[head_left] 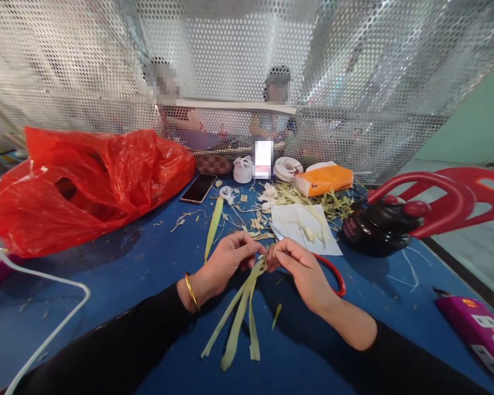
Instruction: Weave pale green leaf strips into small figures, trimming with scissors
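Observation:
Over the middle of the blue table, my left hand (230, 256) and my right hand (300, 269) meet, both with fingers pinched. Between them is the top end of a bundle of pale green leaf strips (241, 315), which look like corn husk. Three strips fan out below toward the table's near edge. The fingers partly hide where the strips join. Under my right hand a red curved handle (335, 277) sticks out. Left of my hands lies a single green husk strip (214, 225), and a small green scrap (276, 316) lies nearer to me.
A red plastic bag (94, 186) fills the back left. Near the back are a phone (198, 188), spools (288, 168), an orange packet (325, 178) and husk scraps on white paper (302, 225). A black pot (374, 227) and purple power strip (477, 329) stand right; a white cable (61, 280) runs left.

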A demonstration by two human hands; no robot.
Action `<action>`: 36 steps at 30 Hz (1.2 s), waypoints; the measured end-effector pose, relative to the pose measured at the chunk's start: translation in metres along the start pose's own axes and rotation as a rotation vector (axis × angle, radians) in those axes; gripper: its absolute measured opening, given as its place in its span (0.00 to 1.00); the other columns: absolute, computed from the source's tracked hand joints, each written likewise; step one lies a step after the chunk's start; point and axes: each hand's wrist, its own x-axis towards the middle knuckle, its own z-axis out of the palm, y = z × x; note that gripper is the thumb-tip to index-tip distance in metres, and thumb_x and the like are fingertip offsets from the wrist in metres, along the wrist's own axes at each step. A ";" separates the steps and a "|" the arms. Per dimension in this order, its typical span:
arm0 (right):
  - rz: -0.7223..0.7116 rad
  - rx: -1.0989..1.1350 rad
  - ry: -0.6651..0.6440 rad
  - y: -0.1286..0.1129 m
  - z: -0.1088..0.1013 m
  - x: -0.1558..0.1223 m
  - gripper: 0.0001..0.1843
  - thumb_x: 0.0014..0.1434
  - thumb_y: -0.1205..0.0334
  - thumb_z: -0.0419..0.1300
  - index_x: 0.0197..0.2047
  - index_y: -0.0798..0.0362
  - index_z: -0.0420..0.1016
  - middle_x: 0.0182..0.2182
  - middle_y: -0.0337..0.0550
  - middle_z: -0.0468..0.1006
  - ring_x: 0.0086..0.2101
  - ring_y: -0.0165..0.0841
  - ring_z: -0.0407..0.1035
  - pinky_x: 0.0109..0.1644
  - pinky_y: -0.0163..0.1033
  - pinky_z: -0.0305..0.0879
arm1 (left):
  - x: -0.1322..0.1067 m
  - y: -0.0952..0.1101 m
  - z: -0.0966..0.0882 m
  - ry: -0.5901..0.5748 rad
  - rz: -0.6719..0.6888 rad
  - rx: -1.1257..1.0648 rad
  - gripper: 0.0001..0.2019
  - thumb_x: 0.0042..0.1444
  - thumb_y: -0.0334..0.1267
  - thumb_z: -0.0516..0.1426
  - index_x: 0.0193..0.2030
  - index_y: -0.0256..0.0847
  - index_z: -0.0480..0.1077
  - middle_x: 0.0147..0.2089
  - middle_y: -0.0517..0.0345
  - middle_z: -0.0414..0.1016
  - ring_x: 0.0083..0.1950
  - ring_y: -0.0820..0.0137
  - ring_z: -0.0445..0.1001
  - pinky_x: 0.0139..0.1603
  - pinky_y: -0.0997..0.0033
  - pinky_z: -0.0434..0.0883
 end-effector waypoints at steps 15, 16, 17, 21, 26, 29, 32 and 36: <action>-0.041 -0.161 -0.041 -0.008 0.005 -0.004 0.10 0.63 0.59 0.53 0.30 0.51 0.68 0.28 0.39 0.71 0.33 0.33 0.66 0.42 0.39 0.63 | -0.002 0.004 0.002 -0.035 0.102 0.338 0.11 0.57 0.39 0.54 0.26 0.40 0.61 0.18 0.67 0.62 0.20 0.78 0.60 0.22 0.77 0.57; -0.045 -0.173 -0.040 -0.007 0.004 -0.004 0.10 0.64 0.59 0.53 0.30 0.51 0.68 0.29 0.39 0.71 0.34 0.33 0.67 0.42 0.39 0.63 | -0.002 0.004 0.001 -0.031 0.104 0.356 0.11 0.57 0.39 0.54 0.26 0.40 0.61 0.18 0.67 0.62 0.20 0.78 0.60 0.22 0.77 0.57; -0.048 -0.181 -0.038 -0.006 0.004 -0.004 0.10 0.64 0.60 0.53 0.31 0.51 0.68 0.29 0.39 0.71 0.34 0.33 0.67 0.42 0.39 0.63 | -0.001 0.003 0.001 -0.026 0.106 0.374 0.11 0.57 0.38 0.54 0.25 0.40 0.61 0.18 0.67 0.62 0.20 0.78 0.59 0.22 0.77 0.57; -0.025 -0.189 -0.040 -0.002 0.002 -0.002 0.09 0.64 0.61 0.53 0.32 0.51 0.69 0.29 0.38 0.72 0.34 0.32 0.67 0.42 0.38 0.64 | 0.000 0.000 0.000 0.002 0.111 0.382 0.10 0.55 0.38 0.55 0.25 0.39 0.62 0.19 0.67 0.62 0.21 0.78 0.60 0.22 0.77 0.57; 0.020 -0.245 -0.011 0.001 0.001 0.001 0.09 0.61 0.60 0.56 0.30 0.51 0.70 0.26 0.36 0.71 0.30 0.31 0.67 0.37 0.36 0.64 | -0.003 -0.002 0.003 -0.006 0.096 0.233 0.10 0.53 0.41 0.58 0.27 0.38 0.65 0.27 0.63 0.68 0.24 0.77 0.64 0.25 0.76 0.61; 0.017 -0.271 -0.031 -0.001 0.001 0.001 0.09 0.60 0.59 0.57 0.29 0.52 0.71 0.26 0.36 0.72 0.30 0.31 0.67 0.36 0.36 0.64 | -0.005 0.001 0.006 0.041 0.073 0.213 0.10 0.52 0.42 0.59 0.28 0.37 0.67 0.27 0.63 0.67 0.24 0.78 0.62 0.25 0.76 0.59; 0.018 -0.249 -0.025 -0.002 0.004 0.001 0.10 0.61 0.58 0.56 0.29 0.51 0.70 0.25 0.36 0.72 0.29 0.31 0.68 0.36 0.36 0.66 | -0.007 0.005 0.008 0.095 0.051 0.205 0.10 0.50 0.42 0.60 0.26 0.38 0.68 0.24 0.65 0.65 0.23 0.78 0.59 0.24 0.76 0.57; 0.053 -0.175 0.005 0.000 0.006 0.000 0.05 0.59 0.59 0.58 0.37 0.51 0.70 0.25 0.35 0.73 0.28 0.31 0.69 0.35 0.37 0.67 | -0.010 0.006 0.009 0.092 0.048 0.184 0.11 0.50 0.42 0.61 0.25 0.38 0.68 0.22 0.66 0.63 0.23 0.78 0.58 0.25 0.76 0.58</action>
